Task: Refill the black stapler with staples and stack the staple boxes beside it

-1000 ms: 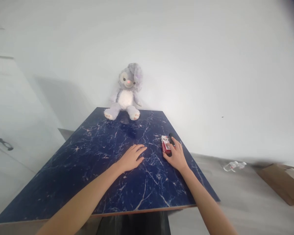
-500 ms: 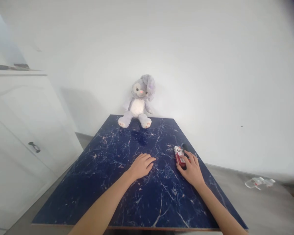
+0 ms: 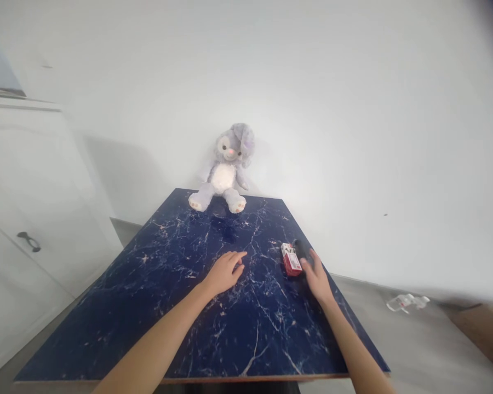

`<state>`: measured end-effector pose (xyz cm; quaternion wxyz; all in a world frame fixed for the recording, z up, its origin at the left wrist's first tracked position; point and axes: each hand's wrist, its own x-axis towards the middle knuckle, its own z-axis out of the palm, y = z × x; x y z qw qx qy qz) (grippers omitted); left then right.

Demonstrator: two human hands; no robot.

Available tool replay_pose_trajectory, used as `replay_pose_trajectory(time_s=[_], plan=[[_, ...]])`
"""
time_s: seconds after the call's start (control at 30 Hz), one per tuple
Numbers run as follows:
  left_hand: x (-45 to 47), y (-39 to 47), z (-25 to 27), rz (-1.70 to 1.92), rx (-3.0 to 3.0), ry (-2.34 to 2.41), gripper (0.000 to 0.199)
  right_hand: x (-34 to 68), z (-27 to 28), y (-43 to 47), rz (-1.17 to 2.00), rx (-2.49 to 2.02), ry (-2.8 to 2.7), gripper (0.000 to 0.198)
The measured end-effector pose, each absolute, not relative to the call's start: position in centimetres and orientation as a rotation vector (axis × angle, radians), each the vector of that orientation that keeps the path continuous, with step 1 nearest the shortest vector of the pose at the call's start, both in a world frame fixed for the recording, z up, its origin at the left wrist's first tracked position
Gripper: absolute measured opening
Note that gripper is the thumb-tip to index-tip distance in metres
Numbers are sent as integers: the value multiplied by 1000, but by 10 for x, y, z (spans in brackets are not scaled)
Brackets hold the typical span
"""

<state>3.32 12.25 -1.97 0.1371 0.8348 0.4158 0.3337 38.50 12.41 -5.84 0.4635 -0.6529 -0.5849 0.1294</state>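
A small red and white box (image 3: pixel 291 259) lies on the right part of the dark blue marbled table (image 3: pixel 164 323). Right beside it is a black object (image 3: pixel 299 249), partly hidden, whose kind I cannot make out. My right hand (image 3: pixel 317 278) is at the right of both, thumb and fingers apart; its thumb is close to the black object, and whether they touch is unclear. Over the middle of the table, my left hand (image 3: pixel 225 271) holds nothing, its index finger stretched out and the other fingers loosely bent.
A grey plush toy (image 3: pixel 223 178) with a white belly sits at the table's far edge against the white wall. A white cabinet (image 3: pixel 33 191) with a dark handle stands at left. On the floor at right lie clear plastic items (image 3: pixel 407 302) and a brown cardboard box (image 3: pixel 482 334).
My right hand has come off the red and white box and moved to its right, beside the black object. The whole view has shifted, so things appear further left.
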Motion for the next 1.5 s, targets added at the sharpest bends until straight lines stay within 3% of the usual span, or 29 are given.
replay_pose_trajectory(time_s=[0.1, 0.27, 0.5, 0.77, 1.03, 1.13, 1.33, 1.43, 1.5], plan=[[33, 121, -22, 977, 2392, 1183, 38, 398, -62, 135, 563, -1522, -1194, 70], [28, 120, -23, 1016, 2365, 1220, 36, 392, -57, 141, 432, -1744, -1296, 57], [24, 125, -21, 1049, 2290, 1305, 32, 350, -47, 133, 405, -1700, -1385, 56], [11, 134, -13, 1611, 1852, 1518, 52, 255, -33, 127, 482, -1657, -1454, 50], [-96, 162, -25, 1791, 1194, 1390, 27, 122, -29, 129, 474, -1649, -1632, 48], [-142, 150, -33, 1664, 1261, 1498, 30, 94, -28, 137, 489, -1598, -1718, 47], [-132, 118, -25, 1112, 1851, 1603, 52, 93, -26, 159, 626, -1541, -1614, 49], [-112, 113, -23, 865, 2083, 1524, 99, 97, -27, 163, 635, -1528, -1616, 43], [-109, 114, -25, 763, 2166, 1560, 119, 96, -28, 163, 641, -1522, -1647, 41]])
